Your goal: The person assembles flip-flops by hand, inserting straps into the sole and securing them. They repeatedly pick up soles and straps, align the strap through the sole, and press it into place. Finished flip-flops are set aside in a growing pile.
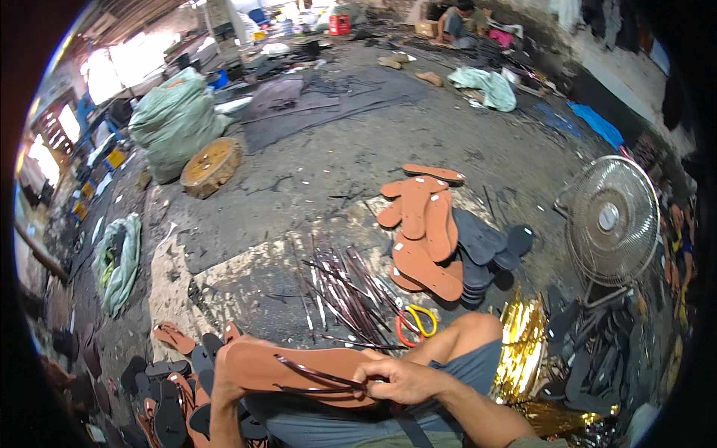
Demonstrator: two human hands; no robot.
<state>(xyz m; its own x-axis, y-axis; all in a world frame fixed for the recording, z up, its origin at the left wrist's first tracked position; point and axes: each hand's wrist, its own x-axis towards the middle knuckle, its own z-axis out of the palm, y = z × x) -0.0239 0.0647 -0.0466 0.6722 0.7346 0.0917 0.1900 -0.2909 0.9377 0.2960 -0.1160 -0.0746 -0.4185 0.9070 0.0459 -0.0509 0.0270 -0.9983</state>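
A brown flip-flop [306, 362] lies sideways above my lap, its sole facing up. My left hand [226, 377] grips its left end, with most of the fingers hidden beneath the sole. Dark shiny straps [317, 375] run along the sole toward the right end. There my right hand [392, 378] is closed, thumb and fingers pinching the straps where they meet. Past my knee lie scissors [416, 325] with red and yellow handles. Beyond the flip-flop, a bundle of loose dark straps [347, 287] is spread on the ground.
Brown soles [426, 224] are piled ahead, with black soles [482, 243] beside them. Gold strips [520, 343] lie right of my knee, near a standing fan [612, 220]. Several finished flip-flops [172, 403] crowd the lower left. A wooden block [211, 167] leans by a green sack [175, 119].
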